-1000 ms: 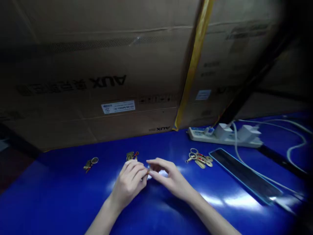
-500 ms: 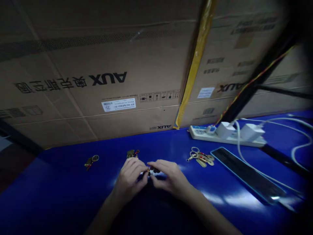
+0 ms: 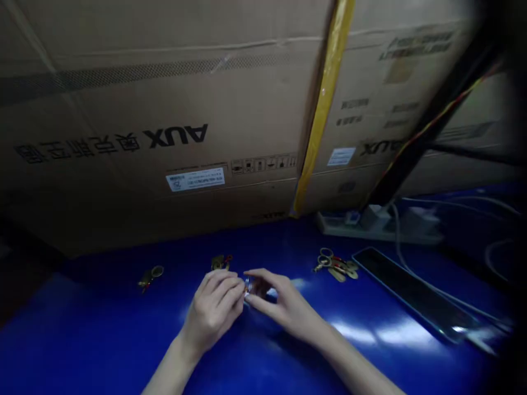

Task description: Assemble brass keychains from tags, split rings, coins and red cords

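My left hand (image 3: 212, 307) and my right hand (image 3: 282, 304) meet over the blue table (image 3: 102, 340), fingertips pinched together on a small shiny metal piece (image 3: 248, 285), likely a key ring; most of it is hidden by the fingers. Just behind the left hand lies a brass key with a red tag (image 3: 221, 263). Another small key with a ring (image 3: 150, 275) lies further left. A bunch of brass keys on rings (image 3: 336, 266) rests to the right of my hands.
Large cardboard boxes (image 3: 185, 126) printed AUX stand along the table's back edge. A white power strip (image 3: 373, 226) with plugs and white cables sits at the back right. A dark phone (image 3: 409, 293) in a light blue case lies on the right.
Both hands stay together working the small piece, with the fingers shifting slightly. The camera view has wobbled and the lighting changed; the keys on the table have not moved.
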Action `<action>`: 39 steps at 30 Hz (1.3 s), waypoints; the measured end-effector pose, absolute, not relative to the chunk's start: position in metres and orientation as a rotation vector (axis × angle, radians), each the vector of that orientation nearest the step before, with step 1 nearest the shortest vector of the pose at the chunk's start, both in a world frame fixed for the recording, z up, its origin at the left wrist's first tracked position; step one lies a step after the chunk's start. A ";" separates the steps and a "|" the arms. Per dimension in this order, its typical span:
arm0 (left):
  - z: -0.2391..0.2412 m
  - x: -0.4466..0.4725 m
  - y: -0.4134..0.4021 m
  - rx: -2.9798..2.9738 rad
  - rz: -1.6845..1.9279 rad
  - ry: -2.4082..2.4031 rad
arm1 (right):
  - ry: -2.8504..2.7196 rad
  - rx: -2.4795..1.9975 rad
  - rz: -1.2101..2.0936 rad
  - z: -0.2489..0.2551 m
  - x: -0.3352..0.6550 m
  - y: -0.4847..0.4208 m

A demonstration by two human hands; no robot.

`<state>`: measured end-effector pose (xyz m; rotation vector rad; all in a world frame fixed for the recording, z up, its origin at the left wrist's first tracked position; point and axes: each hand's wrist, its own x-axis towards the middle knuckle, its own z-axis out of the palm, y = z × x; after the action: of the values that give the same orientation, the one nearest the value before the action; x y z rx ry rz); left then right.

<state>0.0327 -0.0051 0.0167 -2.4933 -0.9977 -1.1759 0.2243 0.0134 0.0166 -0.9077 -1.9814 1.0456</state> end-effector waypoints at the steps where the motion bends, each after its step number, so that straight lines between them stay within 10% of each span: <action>1: 0.018 0.033 -0.006 -2.481 -1.162 -0.989 | -1.964 -0.904 1.066 0.015 0.224 0.014; 17: 0.017 0.039 -0.006 -2.621 -1.201 -1.045 | -2.212 -0.840 0.372 0.010 0.234 0.021; 39: 0.016 0.032 -0.002 -2.749 -1.184 -1.148 | -2.269 -0.784 0.481 0.004 0.230 0.018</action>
<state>0.0323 -0.0022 0.0160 -2.7491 -1.1475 -1.1845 0.2301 0.0182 0.0035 -0.7845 -2.2688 0.4812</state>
